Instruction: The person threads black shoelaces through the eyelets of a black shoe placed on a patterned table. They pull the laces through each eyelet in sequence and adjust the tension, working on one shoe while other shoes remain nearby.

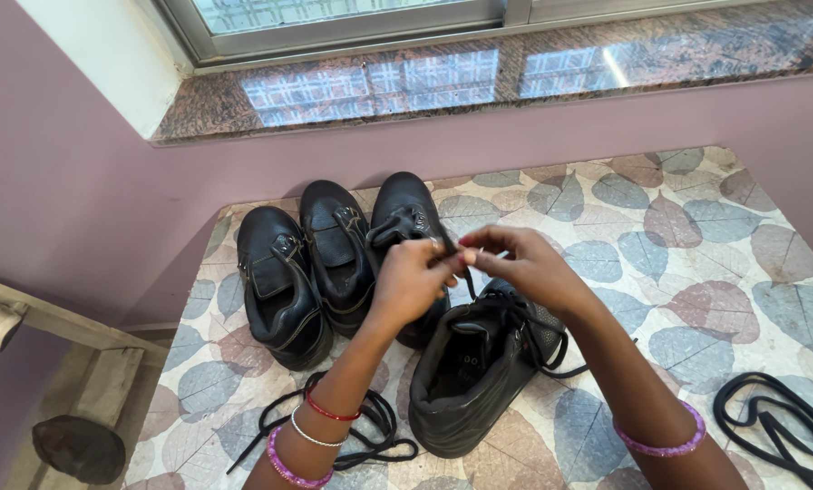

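A black leather shoe lies on the leaf-patterned table right under my hands, its opening toward me. A black lace runs through its eyelets and loops off its right side. My left hand and my right hand meet just above the shoe's tongue, both pinching the end of that lace between fingertips. Bangles circle both wrists.
Three more black shoes stand side by side at the back left of the table. Loose black laces lie by my left forearm and at the right edge. A purple wall and a granite window sill rise behind.
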